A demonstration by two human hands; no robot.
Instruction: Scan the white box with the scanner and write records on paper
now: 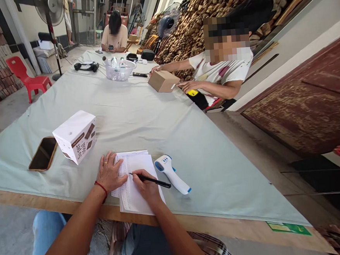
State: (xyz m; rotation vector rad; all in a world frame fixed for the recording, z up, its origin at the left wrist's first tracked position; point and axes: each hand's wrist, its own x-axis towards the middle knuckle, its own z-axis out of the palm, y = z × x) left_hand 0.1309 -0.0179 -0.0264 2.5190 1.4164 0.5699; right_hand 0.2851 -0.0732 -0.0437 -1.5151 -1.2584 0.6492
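Sheets of white paper (pixel 138 201) lie stacked at the near edge of the table, with handwriting down their left part. My left hand (pixel 111 174) rests flat on the left side of the sheets, fingers spread. A black pen (pixel 154 180) is held in my right hand (pixel 146 187), its tip on or just above the top sheet. Just right of the paper lies a white and blue infrared thermometer (pixel 175 175). To the left stands a white box (pixel 74 136) with brown print, and beside it a smartphone (pixel 43 153) lies screen up.
A pale green cloth (pixel 123 119) covers the long table. Across it are a plastic basin (pixel 116 73) of bottles and a cardboard box (pixel 163 81) touched by a co-worker at the right. Another person sits at the far end. A red chair (pixel 28 77) stands left.
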